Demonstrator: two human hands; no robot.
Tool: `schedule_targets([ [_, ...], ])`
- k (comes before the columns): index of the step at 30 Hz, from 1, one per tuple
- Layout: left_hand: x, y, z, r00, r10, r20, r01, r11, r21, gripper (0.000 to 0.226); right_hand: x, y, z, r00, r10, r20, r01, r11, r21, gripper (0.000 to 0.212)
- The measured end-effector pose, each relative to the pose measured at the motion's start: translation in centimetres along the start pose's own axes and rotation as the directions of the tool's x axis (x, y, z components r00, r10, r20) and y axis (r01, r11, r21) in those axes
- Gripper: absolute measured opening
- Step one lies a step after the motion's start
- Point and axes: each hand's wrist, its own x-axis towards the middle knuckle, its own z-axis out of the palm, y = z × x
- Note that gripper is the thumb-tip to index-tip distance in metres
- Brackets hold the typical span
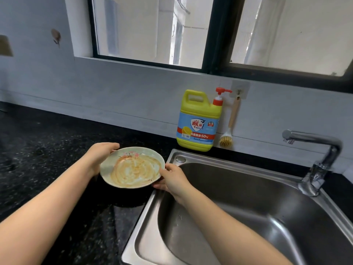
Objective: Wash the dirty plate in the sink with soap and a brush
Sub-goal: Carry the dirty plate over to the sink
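Head view, from the left: the dark speckled bench [47,150] runs along the wall, and over its right end, just beside the sink, the dirty plate [132,167] is held between both hands. The left hand [101,155] curls round the plate's far-left rim, and the right hand [172,178] pinches the near-right rim, thumb on top and fingers underneath. Gripping opposite edges looks like a way to keep the fingers off the brown, greasy smears that cover the middle, and to keep the plate steady on its way across. The dark shadow under it suggests the plate is lifted clear of the bench (I cannot be sure from this angle). It is tipped a little toward the camera, and it has not yet reached the basin.

Further right, a yellow soap bottle [198,121] with a red pump stands on the bench against the wall, close behind the sink's back-left corner. Just beside it a brush [228,131] hangs head-down from a wall hook, probably so that it drips dry within easy reach. The steel sink [145,217] holds nothing that I can see. The tap [324,150] is mounted at its far-right corner, and no water is running, so washing seems not to have begun.
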Motion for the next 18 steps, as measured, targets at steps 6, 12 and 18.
schedule_targets([
  [6,-1.8,2.2,1.9,0.994,0.087,0.063,-0.079,0.989,-0.127,0.011,-1.2,-1.6,-2.2,0.996,-0.08,-0.044,0.081,0.996,0.024,0.031],
  [12,-3.7,3.2,4.7,0.972,0.14,0.19,-0.124,0.988,-0.093,0.023,-3.7,-2.9,-7.6,0.992,-0.1,-0.076,0.103,0.993,0.049,0.025],
  [18,-5.7,2.4,9.0,0.928,0.14,0.345,-0.124,0.99,-0.069,0.019,-6.2,-2.2,-13.6,0.989,-0.081,-0.124,0.084,0.996,0.018,0.025],
])
